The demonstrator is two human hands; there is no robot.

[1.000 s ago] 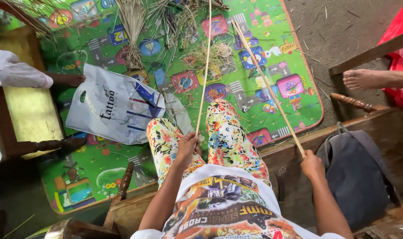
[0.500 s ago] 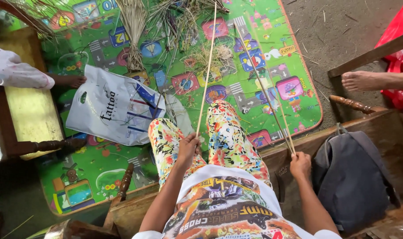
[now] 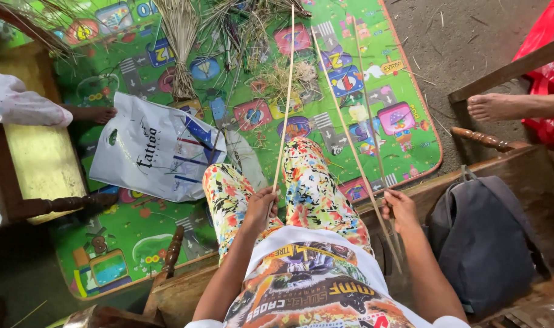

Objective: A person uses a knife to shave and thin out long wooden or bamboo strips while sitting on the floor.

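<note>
Down on my lap, my left hand (image 3: pixel 260 206) is closed around the lower end of a long thin stick (image 3: pixel 285 97), which runs up and away across the play mat (image 3: pixel 404 79) toward the top of the view. My right hand (image 3: pixel 401 206) sits beside my right thigh at the edge of the wooden bench (image 3: pixel 508 164), its fingers curled about two more thin sticks (image 3: pixel 350 140) that pass through the hand; their far ends fan out over the mat and their near ends reach down past my wrist. My knees, in flowered trousers (image 3: pixel 307 182), lie between the two hands.

Just right of my right hand, a dark grey backpack (image 3: pixel 489 243) rests on the bench. Left of my left knee, a white plastic bag (image 3: pixel 158 152) lies on the mat. Farther out, at the mat's far end, I see a bundle of dried grass (image 3: pixel 181 42) and loose stalks (image 3: pixel 277 76) scattered near it. Another person's bare foot (image 3: pixel 495 106) shows at the right edge, well apart from my hands, and another bare foot (image 3: pixel 97 113) with a pale sleeve-like cloth (image 3: pixel 18 103) at the left, by a wooden seat (image 3: pixel 34 158).
</note>
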